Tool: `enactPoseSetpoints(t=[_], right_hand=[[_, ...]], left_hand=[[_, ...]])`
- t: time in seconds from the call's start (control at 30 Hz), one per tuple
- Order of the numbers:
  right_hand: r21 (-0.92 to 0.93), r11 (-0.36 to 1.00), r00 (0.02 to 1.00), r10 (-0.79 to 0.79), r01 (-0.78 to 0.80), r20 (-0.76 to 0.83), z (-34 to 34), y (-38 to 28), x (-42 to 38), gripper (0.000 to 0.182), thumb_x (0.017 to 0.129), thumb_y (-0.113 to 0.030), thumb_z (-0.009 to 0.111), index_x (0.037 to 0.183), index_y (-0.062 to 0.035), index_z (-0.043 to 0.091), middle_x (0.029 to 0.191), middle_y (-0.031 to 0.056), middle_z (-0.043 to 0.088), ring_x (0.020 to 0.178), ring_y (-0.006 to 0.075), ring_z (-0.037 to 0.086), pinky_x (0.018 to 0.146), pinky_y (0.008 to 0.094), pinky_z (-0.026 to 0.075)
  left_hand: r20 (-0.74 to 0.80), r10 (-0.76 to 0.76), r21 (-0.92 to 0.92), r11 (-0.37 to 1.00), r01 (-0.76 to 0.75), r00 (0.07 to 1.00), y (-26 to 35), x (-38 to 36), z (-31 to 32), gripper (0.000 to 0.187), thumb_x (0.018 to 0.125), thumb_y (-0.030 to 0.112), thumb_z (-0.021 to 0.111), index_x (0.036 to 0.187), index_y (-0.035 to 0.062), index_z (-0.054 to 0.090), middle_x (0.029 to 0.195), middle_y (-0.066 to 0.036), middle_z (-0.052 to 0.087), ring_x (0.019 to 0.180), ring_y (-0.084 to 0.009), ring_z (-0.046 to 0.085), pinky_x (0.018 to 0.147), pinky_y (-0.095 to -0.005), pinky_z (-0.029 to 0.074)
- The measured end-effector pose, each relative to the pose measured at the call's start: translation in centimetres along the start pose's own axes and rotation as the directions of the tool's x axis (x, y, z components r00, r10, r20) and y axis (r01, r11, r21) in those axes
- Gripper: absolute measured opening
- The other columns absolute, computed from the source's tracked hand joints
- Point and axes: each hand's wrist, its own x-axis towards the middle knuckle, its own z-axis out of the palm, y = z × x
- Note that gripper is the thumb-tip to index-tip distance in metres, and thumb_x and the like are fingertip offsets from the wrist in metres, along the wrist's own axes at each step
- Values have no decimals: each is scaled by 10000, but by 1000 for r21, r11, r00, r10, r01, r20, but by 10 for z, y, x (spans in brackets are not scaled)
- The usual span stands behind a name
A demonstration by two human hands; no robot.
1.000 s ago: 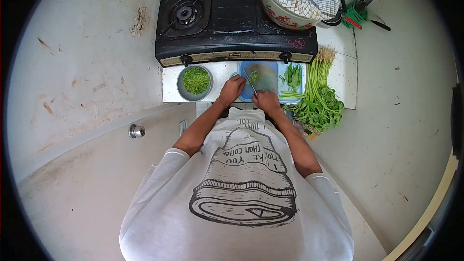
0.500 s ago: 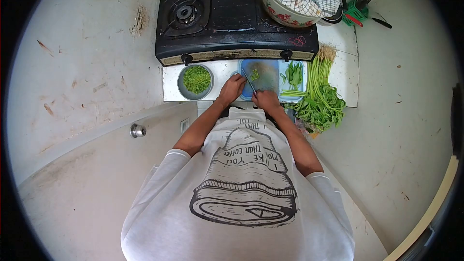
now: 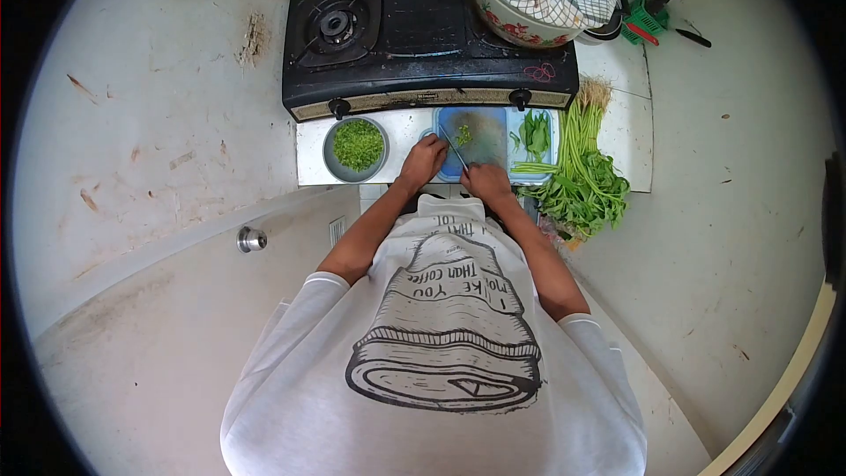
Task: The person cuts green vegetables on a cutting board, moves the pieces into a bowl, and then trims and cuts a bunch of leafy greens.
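A knife [image 3: 455, 150] is in my right hand [image 3: 486, 182], its blade slanting up and left over the blue cutting board [image 3: 490, 148]. Closed fingers of my left hand [image 3: 426, 159] rest at the board's left edge beside the blade; what they hold is too small to make out. Small cut green pieces [image 3: 463, 134] lie just right of the blade. On the tray at the board's right are loose green leaves [image 3: 534, 135] and some stems. A grey bowl [image 3: 330, 157] of chopped greens [image 3: 359, 145] stands to the left of my left hand.
Behind the board is a black two-burner stove [image 3: 423, 18], with a cloth-topped floral pot [image 3: 520, 28] at its right. A large bunch of leafy greens [image 3: 583, 167] lies right of the tray. A green basket [image 3: 646, 23] and another knife [image 3: 693, 38] are at the back right.
The whole view has shifted very slightly. Both hands and the knife hold nearly the same places over the board.
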Motion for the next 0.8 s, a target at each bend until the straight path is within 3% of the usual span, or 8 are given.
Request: enactPoseSetpoints(t=[0.17, 0.27, 0.47, 0.7, 0.8], right_hand=[[-22, 998, 998, 60, -60, -3, -3, 0, -4, 375, 953, -362, 576, 853, -45, 749, 821, 207, 743, 769, 375, 740, 730, 502, 588], [10, 1000, 997, 8, -8, -82, 6, 7, -3, 400, 962, -374, 576, 844, -31, 744, 734, 226, 713, 706, 409, 720, 678, 524, 584], [22, 998, 997, -51, 53, -57, 3, 1, -5, 397, 968, -372, 567, 857, -29, 731, 738, 230, 713, 712, 412, 721, 676, 526, 583], [-20, 1000, 1000, 17, -17, -21, 6, -12, 9, 363, 956, -349, 574, 862, -43, 746, 813, 207, 740, 769, 364, 743, 729, 491, 590], [-13, 999, 999, 41, -41, -13, 3, -12, 7, 364, 962, -350, 569, 883, -41, 745, 850, 209, 746, 792, 362, 745, 740, 488, 589]], left_hand=[[-3, 15, -11, 1000, -15, 1000, 0, 0, -1, 111, 889, 42, 648, 980, 8, 701, 927, -180, 629, 878, -400, 651, 791, -470, 551], [-10, 5, -22, 1000, -6, 1000, -3, -1, 2, 112, 888, 43, 651, 980, 6, 701, 928, -179, 630, 881, -401, 651, 794, -467, 551], [-16, 19, -11, 1000, -19, 1000, -2, 0, 2, 111, 884, 42, 652, 974, 0, 700, 922, -179, 625, 878, -402, 647, 797, -470, 549], [-20, 8, -32, 999, -8, 1000, -3, 0, 2, 98, 886, 47, 648, 960, -2, 691, 916, -183, 620, 862, -399, 646, 782, -468, 547], [-9, -63, -71, 996, 62, 998, -3, -1, 3, 92, 887, 40, 648, 959, 2, 690, 905, -179, 616, 846, -397, 649, 771, -464, 547]])
